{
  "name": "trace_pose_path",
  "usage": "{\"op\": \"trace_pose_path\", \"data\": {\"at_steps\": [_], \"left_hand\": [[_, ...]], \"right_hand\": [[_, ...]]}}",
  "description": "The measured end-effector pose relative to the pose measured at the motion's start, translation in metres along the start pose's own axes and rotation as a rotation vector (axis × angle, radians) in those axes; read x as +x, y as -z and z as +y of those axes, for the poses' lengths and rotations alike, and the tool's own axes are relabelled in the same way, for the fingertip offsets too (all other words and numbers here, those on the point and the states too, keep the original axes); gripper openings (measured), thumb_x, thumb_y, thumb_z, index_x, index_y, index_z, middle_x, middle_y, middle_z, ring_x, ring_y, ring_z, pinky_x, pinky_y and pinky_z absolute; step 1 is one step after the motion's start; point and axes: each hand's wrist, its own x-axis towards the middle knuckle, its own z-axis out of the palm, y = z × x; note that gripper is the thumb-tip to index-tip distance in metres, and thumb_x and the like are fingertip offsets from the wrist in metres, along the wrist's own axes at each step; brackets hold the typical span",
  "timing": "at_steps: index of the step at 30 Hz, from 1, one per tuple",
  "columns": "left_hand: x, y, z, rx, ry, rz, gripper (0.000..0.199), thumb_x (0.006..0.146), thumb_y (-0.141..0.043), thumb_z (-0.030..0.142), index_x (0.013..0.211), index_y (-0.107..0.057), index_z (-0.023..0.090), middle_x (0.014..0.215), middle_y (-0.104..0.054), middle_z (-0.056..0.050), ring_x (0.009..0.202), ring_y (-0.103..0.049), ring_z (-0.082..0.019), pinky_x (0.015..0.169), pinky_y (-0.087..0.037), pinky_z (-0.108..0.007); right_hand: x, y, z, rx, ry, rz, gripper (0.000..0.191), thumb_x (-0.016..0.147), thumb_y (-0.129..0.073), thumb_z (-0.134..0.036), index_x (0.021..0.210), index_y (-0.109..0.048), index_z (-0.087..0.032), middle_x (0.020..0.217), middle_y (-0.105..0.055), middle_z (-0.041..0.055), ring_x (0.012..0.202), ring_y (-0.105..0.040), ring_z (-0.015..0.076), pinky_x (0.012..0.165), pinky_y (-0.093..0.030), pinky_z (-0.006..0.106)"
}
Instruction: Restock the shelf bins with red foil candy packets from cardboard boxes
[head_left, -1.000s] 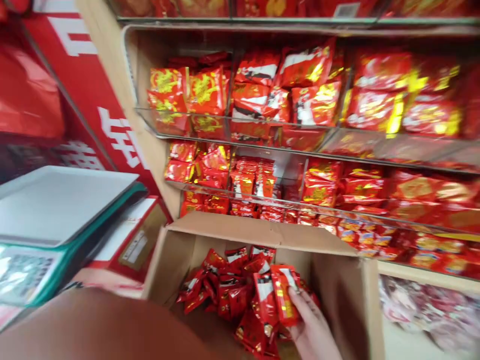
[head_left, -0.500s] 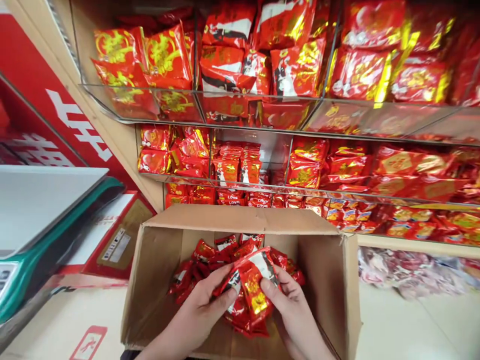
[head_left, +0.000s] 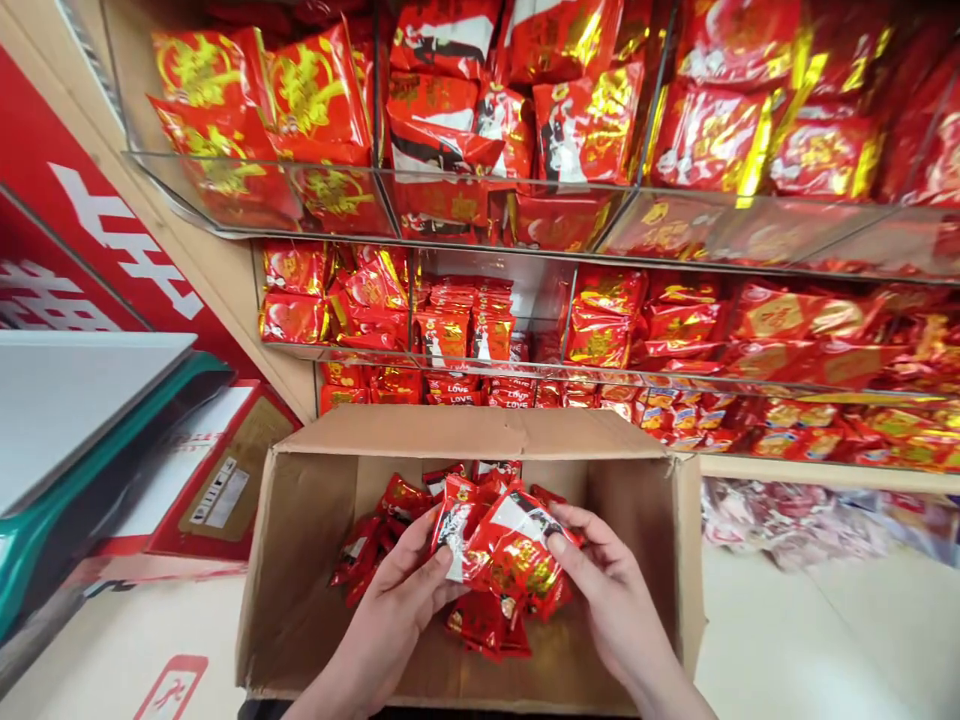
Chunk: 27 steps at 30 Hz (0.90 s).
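Over an open cardboard box (head_left: 304, 590), my left hand (head_left: 405, 590) pinches a small red candy packet (head_left: 459, 528) with a white and black print, thumb on its front. My right hand (head_left: 600, 575) grips another red packet (head_left: 525, 550) by its right side, thumb on top; gold lettering shows on it. The two packets touch and overlap in the middle. More red packets (head_left: 356, 560) lie heaped in the box below and behind my hands. Some of the heap is hidden by my hands and the held packets.
Shelves with clear dividers (head_left: 480, 190) hold many red packets behind the box. On the left stands a scale (head_left: 90, 400) with a grey top, beside a red and gold carton (head_left: 225, 480). Clear plastic bags (head_left: 787, 520) lie on the floor at right.
My hands have moved apart, my right hand to the right and my left slightly left. The packets, bunched together before, are now spread side by side. The view has shifted a little.
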Motion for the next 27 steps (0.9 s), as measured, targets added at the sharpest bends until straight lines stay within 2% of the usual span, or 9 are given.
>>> {"op": "trace_pose_path", "data": {"at_steps": [5, 8, 12, 13, 15, 18, 20, 23, 27], "left_hand": [[0.000, -0.001, -0.002, 0.035, 0.029, -0.012, 0.036, 0.078, -0.061, 0.028, 0.113, -0.056, 0.025, 0.116, -0.062, -0.004, 0.088, -0.062, -0.020, 0.076, -0.051, -0.035], [0.001, 0.000, -0.006, 0.105, 0.053, 0.008, 0.040, 0.077, -0.060, 0.035, 0.115, -0.054, 0.024, 0.115, -0.063, -0.006, 0.087, -0.062, -0.021, 0.072, -0.051, -0.034], [0.001, -0.002, -0.013, 0.230, 0.064, -0.057, 0.046, 0.071, -0.065, 0.042, 0.113, -0.056, 0.024, 0.114, -0.063, -0.004, 0.100, -0.058, -0.023, 0.082, -0.049, -0.033], [0.001, -0.003, -0.015, 0.268, 0.055, -0.064, 0.046, 0.069, -0.068, 0.041, 0.111, -0.057, 0.024, 0.114, -0.063, -0.004, 0.104, -0.056, -0.023, 0.087, -0.046, -0.032], [0.001, -0.006, -0.017, 0.293, 0.038, -0.010, 0.048, 0.066, -0.070, 0.040, 0.109, -0.057, 0.023, 0.113, -0.064, -0.003, 0.106, -0.055, -0.023, 0.092, -0.044, -0.031], [0.005, -0.004, -0.023, 0.162, -0.002, 0.163, 0.059, 0.062, -0.071, 0.045, 0.114, -0.051, 0.026, 0.116, -0.062, -0.002, 0.109, -0.054, -0.025, 0.091, -0.045, -0.035], [0.009, 0.001, -0.027, 0.095, -0.038, 0.215, 0.067, 0.058, -0.073, 0.046, 0.117, -0.047, 0.029, 0.122, -0.059, -0.002, 0.114, -0.051, -0.026, 0.093, -0.045, -0.036], [0.010, 0.010, -0.033, 0.150, -0.056, 0.116, 0.064, 0.060, -0.072, 0.045, 0.118, -0.051, 0.028, 0.130, -0.053, -0.001, 0.121, -0.043, -0.027, 0.098, -0.040, -0.036], [0.002, 0.016, -0.026, 0.369, -0.078, -0.032, 0.060, 0.060, -0.072, 0.040, 0.116, -0.057, 0.027, 0.133, -0.049, -0.002, 0.127, -0.035, -0.030, 0.103, -0.033, -0.039]], "right_hand": [[0.005, 0.005, -0.003, -0.169, 0.107, -0.110, 0.033, 0.072, -0.067, -0.034, 0.101, -0.056, -0.024, 0.089, -0.065, 0.0027, 0.080, -0.060, 0.0152, 0.070, -0.050, 0.026], [0.008, 0.005, -0.010, -0.394, 0.215, -0.221, 0.025, 0.080, -0.057, -0.033, 0.103, -0.054, -0.023, 0.093, -0.065, 0.0038, 0.085, -0.060, 0.0162, 0.075, -0.049, 0.028], [0.009, -0.003, -0.018, -0.707, 0.341, -0.398, 0.024, 0.082, -0.052, -0.029, 0.105, -0.058, -0.024, 0.099, -0.065, 0.0040, 0.092, -0.060, 0.0181, 0.083, -0.046, 0.031], [0.008, -0.005, -0.017, -0.746, 0.360, -0.406, 0.025, 0.081, -0.054, -0.029, 0.105, -0.059, -0.025, 0.101, -0.065, 0.0037, 0.095, -0.060, 0.0188, 0.086, -0.045, 0.031], [0.005, -0.008, -0.009, -0.748, 0.390, -0.302, 0.029, 0.078, -0.058, -0.030, 0.107, -0.060, -0.026, 0.109, -0.063, 0.0037, 0.103, -0.056, 0.0206, 0.093, -0.041, 0.033], [-0.004, -0.011, 0.015, -0.610, 0.286, -0.043, 0.046, 0.076, -0.060, -0.037, 0.120, -0.052, -0.026, 0.128, -0.050, 0.0044, 0.121, -0.041, 0.0228, 0.103, -0.030, 0.036], [-0.008, -0.012, 0.033, -0.508, 0.137, 0.014, 0.055, 0.079, -0.055, -0.043, 0.129, -0.043, -0.024, 0.136, -0.042, 0.0052, 0.127, -0.034, 0.0229, 0.106, -0.026, 0.037], [-0.009, -0.012, 0.049, -0.449, 0.068, -0.059, 0.062, 0.082, -0.050, -0.046, 0.135, -0.033, -0.020, 0.138, -0.038, 0.0070, 0.128, -0.033, 0.0226, 0.106, -0.026, 0.037], [-0.008, -0.009, 0.037, -0.467, 0.098, -0.329, 0.062, 0.080, -0.056, -0.038, 0.136, -0.031, -0.023, 0.140, -0.035, 0.0053, 0.129, -0.030, 0.0219, 0.106, -0.026, 0.034]]}}
